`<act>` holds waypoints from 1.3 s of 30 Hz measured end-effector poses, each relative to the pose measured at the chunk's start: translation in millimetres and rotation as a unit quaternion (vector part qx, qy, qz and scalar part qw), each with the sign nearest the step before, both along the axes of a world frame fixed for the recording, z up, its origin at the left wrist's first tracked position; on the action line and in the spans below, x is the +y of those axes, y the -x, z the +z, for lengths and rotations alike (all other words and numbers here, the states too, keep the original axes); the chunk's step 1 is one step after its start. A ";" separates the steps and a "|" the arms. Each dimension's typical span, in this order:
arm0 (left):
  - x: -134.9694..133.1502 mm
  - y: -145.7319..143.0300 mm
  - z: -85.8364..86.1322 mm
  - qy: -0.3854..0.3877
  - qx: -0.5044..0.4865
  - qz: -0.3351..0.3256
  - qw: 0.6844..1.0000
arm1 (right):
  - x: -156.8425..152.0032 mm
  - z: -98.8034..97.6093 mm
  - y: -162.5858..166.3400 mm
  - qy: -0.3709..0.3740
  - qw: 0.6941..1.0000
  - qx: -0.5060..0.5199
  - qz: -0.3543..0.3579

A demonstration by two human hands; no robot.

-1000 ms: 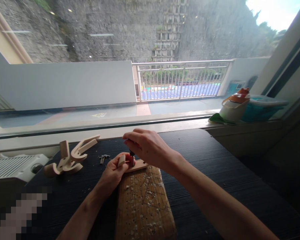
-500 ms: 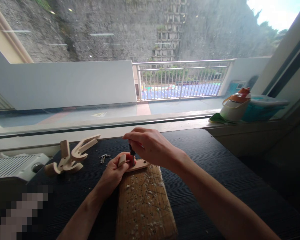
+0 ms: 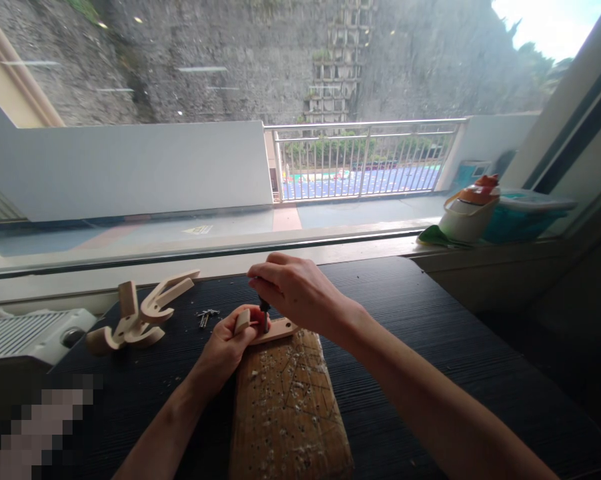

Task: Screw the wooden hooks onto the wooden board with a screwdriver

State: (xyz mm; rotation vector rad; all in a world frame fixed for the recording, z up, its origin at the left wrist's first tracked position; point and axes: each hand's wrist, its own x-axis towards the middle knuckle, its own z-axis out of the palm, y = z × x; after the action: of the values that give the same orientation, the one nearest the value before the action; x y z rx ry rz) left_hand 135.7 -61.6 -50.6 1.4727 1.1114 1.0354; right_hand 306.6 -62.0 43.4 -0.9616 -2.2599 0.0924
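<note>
With its fingers wrapped round it, my left hand (image 3: 233, 333) grips a pale wooden hook (image 3: 276, 329), whose flat strip rests on the far end of a thick wooden block (image 3: 291, 407). A dark hole shows near the strip's right end. My right hand (image 3: 297, 283) is closed on the dark handle of a screwdriver (image 3: 265, 308) from above. Its shaft stands nearly upright, the tip down at the strip beside my left fingers. Whether a screw sits under the tip is hidden.
Several loose wooden hooks (image 3: 130, 323) lie at the left of the black table (image 3: 410, 333), beside a small pile of screws (image 3: 207, 316). A white heater (image 3: 35, 337) stands at the left edge. On the windowsill are a bottle (image 3: 470, 213) and a teal box (image 3: 527, 217).
My right fingers have shifted slightly round the screwdriver handle. My left hand and the wooden hook keep their place on the block.
</note>
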 end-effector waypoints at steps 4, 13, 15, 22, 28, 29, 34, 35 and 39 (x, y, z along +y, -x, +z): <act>-0.6 0.7 -0.3 0.001 -0.002 -0.006 1.000 | -3.5 3.8 -2.5 0.009 1.000 -0.008 0.014; -1.0 1.2 -1.7 0.027 -0.038 -0.006 0.999 | -8.2 6.0 -2.2 0.021 0.997 -0.003 0.072; -0.6 1.2 -2.2 0.021 -0.032 -0.006 0.999 | -7.0 4.3 -1.5 0.017 0.998 0.003 0.067; 0.2 1.0 -3.5 0.016 -0.026 -0.008 1.000 | -2.7 0.6 -0.8 0.014 0.999 0.004 0.047; -2.1 -0.1 2.4 0.007 -0.006 0.008 1.000 | -1.1 0.4 -1.3 0.024 0.999 0.003 0.025; -2.3 0.0 2.6 0.004 -0.002 0.006 1.000 | -0.9 0.4 -1.2 0.024 0.999 0.005 0.022; -1.3 0.2 0.7 0.004 0.002 -0.008 1.000 | 0.7 -1.4 1.5 0.019 1.000 0.018 0.014; -0.9 0.4 0.0 0.006 -0.002 -0.011 1.000 | 1.2 -2.3 2.5 0.018 1.000 0.021 0.010; 0.3 1.3 -2.7 0.011 -0.017 -0.015 1.000 | 2.6 -5.9 5.9 0.021 0.999 0.027 -0.001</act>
State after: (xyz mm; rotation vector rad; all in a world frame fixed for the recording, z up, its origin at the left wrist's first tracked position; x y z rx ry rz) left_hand 134.4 -61.3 -53.3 1.4457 1.0704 1.0202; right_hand 300.7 -59.4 37.5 -0.9716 -2.2154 0.1641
